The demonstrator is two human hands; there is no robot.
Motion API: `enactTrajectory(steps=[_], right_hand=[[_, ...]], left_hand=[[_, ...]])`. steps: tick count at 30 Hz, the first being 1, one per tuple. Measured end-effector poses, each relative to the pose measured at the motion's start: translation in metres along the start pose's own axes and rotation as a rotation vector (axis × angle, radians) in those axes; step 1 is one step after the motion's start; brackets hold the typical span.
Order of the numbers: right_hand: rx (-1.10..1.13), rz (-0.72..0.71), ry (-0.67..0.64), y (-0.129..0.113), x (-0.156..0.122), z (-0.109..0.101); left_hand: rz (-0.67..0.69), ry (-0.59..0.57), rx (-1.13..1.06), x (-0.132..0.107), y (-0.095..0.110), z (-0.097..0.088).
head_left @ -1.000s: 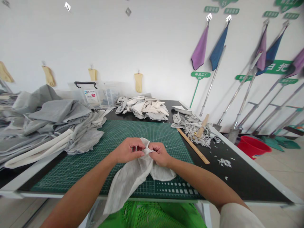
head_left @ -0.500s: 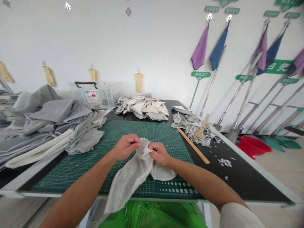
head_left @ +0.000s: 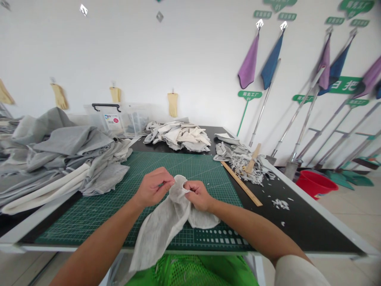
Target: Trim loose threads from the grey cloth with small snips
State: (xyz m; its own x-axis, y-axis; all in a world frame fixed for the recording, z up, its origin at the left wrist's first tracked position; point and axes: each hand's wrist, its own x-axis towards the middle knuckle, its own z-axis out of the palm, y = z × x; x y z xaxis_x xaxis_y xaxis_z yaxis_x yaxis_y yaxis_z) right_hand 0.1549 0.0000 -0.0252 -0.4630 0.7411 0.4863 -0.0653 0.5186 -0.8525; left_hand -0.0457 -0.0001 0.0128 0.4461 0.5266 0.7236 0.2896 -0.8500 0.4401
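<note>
A thin light-grey cloth piece lies over the front of the green cutting mat and hangs past the table's front edge. My left hand pinches the cloth's top edge between thumb and fingers. My right hand is closed on the same edge just to the right, with the cloth bunched under its fingers. The two hands sit a few centimetres apart over the mat's middle.
A big heap of grey fabric fills the table's left. Folded light pieces lie at the back, a wooden ruler and cloth scraps at right. A clear box stands behind. A red basin and mops stand on the floor at right. Green mesh is below.
My left hand has drawn a little left and up from my right hand, opening a small gap along the cloth's top edge. The view shifted slightly.
</note>
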Motion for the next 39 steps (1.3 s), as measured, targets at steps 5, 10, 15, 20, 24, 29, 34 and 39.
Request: enactTrajectory(steps=[5,10,15,20,24,29,34,39], right_hand=[[0.015,-0.003,0.0,0.0,0.0,0.001],[0.02,0.005,0.001,-0.002,0.001,0.001],[0.017,-0.008,-0.004,-0.001,0.001,0.001],[0.005,0.009,-0.006,0.002,0.0,0.001],[0.007,0.014,-0.012,0.004,0.0,0.001],[0.029,0.009,-0.022,0.004,0.0,0.001],[0.031,0.001,-0.033,0.004,0.0,0.001],[0.034,-0.017,-0.041,0.006,0.0,0.002]], left_hand=[[0.22,-0.002,0.171,-0.006,0.002,0.003],[0.329,0.013,0.226,-0.01,0.001,0.006],[0.4,0.038,0.27,-0.011,0.004,0.006],[0.389,0.103,0.377,-0.012,0.001,0.008],[-0.074,0.188,0.643,-0.005,-0.017,0.003],[-0.413,0.125,0.808,0.001,-0.061,-0.026],[-0.612,-0.114,0.846,-0.009,-0.1,-0.05],[-0.744,-0.12,0.889,-0.01,-0.113,-0.055]])
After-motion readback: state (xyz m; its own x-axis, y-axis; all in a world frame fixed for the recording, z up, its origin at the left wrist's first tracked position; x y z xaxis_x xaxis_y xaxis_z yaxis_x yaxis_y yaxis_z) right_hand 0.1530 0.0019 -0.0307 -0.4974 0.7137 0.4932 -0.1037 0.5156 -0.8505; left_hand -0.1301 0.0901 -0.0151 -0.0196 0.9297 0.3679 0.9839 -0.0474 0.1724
